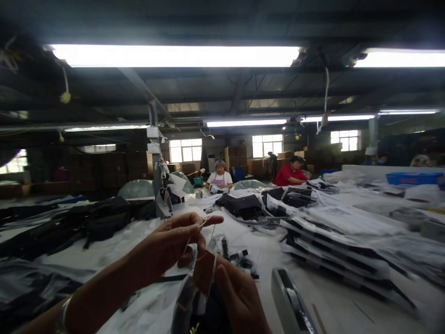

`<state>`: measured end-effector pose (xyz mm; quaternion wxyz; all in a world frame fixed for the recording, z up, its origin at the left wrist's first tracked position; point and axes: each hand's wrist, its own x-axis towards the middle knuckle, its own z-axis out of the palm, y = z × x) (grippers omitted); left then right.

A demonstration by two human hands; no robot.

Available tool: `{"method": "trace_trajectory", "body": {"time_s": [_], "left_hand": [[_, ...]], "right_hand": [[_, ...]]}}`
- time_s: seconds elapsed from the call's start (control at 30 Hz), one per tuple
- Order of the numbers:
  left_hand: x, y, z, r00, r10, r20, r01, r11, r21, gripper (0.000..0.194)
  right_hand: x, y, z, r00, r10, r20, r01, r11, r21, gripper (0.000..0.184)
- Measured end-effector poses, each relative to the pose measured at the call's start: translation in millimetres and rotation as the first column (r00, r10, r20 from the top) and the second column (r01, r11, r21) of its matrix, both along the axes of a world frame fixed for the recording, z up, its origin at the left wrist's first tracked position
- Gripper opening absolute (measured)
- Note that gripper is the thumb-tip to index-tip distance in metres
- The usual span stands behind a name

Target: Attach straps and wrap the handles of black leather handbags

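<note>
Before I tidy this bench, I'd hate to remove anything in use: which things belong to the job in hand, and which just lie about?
Job in hand:
brown rectangular tag in the right hand
thin white string in the left hand
probably the black item beneath them

Apparently just lying about:
long grey tape dispenser
stack of black-and-white, plastic-wrapped pieces

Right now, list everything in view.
Tag: 1, brown, centre foreground
String: 1, white, above tag
Tape dispenser: 1, grey, front right
Wrapped stack: 1, black and white, right
Dark goods: several, black, left and centre
Worktop: 1+, white, below
Box: 1, blue, far right
Cartons: many, brown, back
Co-workers: 2+, red/white tops, background
Posts: 2, grey, background
Windows: several, bright, back
Lights: several, white, overhead
Bracelet: 1, silver, lower left
Left grip: 1, bare, at string
Right grip: 1, bare, tag edge
</note>
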<state>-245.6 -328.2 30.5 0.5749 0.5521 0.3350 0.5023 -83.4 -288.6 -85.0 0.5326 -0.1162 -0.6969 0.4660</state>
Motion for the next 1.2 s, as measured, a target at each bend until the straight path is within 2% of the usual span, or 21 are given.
{"method": "trace_trajectory", "body": {"time_s": [0.07, 0.17, 0.33, 0.43, 0.5, 0.6, 0.67, 0.73, 0.8, 0.9, 1.0, 1.1, 1.2], "left_hand": [[4.6, -0.9, -2.2, 1.000, -0.013, 0.011, 0.013, 1.000, -0.007, 0.010], [12.2, 1.1, -8.2, 0.999, -0.040, 0.028, 0.040, 0.999, -0.013, 0.011], [13.6, 4.6, -20.8, 0.998, -0.039, 0.051, 0.040, 0.999, -0.021, 0.009], [2.5, 2.1, -31.4, 0.997, 0.057, 0.058, -0.056, 0.998, -0.017, 0.007], [-8.5, -1.3, -41.9, 0.992, 0.123, -0.004, -0.123, 0.992, -0.040, 0.008], [-29.8, -7.1, -63.0, 0.962, 0.202, -0.185, -0.214, 0.976, -0.046, 0.016], [-47.1, -9.8, -80.3, 0.925, 0.286, -0.250, -0.303, 0.952, -0.031, 0.023], [-64.5, -10.6, -100.8, 0.874, 0.394, -0.284, -0.421, 0.906, -0.039, 0.027], [-78.8, -9.3, -124.5, 0.831, 0.427, -0.357, -0.478, 0.876, -0.064, 0.028], [-88.4, -3.8, -160.7, 0.820, 0.294, -0.492, -0.401, 0.908, -0.125, 0.026], [-84.5, 4.7, -183.7, 0.843, 0.144, -0.518, -0.244, 0.961, -0.130, 0.023], [-75.9, 13.5, -186.6, 0.848, 0.072, -0.526, -0.126, 0.990, -0.068, 0.021], [-68.9, 18.8, -178.9, 0.839, 0.081, -0.538, -0.109, 0.994, -0.020, 0.018]], "right_hand": [[2.9, -1.0, 2.1, 0.997, 0.068, -0.038, -0.068, 0.998, -0.014, 0.053], [-0.9, -2.5, 1.6, 0.994, 0.073, -0.082, -0.077, 0.996, -0.050, 0.056], [-5.5, -5.4, -10.8, 0.979, 0.023, -0.202, -0.083, 0.951, -0.296, 0.032], [5.7, -8.8, -20.3, 0.976, 0.063, -0.209, -0.146, 0.899, -0.413, 0.034], [15.6, -11.0, -27.3, 0.982, 0.096, -0.164, -0.165, 0.857, -0.488, 0.039], [27.9, -11.2, -43.9, 0.993, 0.116, -0.012, -0.102, 0.814, -0.572, 0.046], [32.7, -9.0, -60.2, 0.985, 0.114, 0.130, -0.015, 0.808, -0.589, 0.049], [34.2, -6.2, -77.9, 0.956, 0.107, 0.274, 0.074, 0.815, -0.575, 0.050], [31.7, -4.4, -92.4, 0.916, 0.097, 0.389, 0.147, 0.821, -0.551, 0.048], [20.6, -4.1, -100.6, 0.871, 0.084, 0.485, 0.200, 0.840, -0.505, 0.043], [3.8, -4.5, -94.5, 0.864, 0.066, 0.500, 0.202, 0.863, -0.463, 0.040], [-12.7, -3.7, -85.6, 0.866, 0.060, 0.497, 0.198, 0.870, -0.451, 0.039], [-24.7, -2.0, -81.5, 0.863, 0.015, 0.505, 0.212, 0.897, -0.388, 0.042]]}}
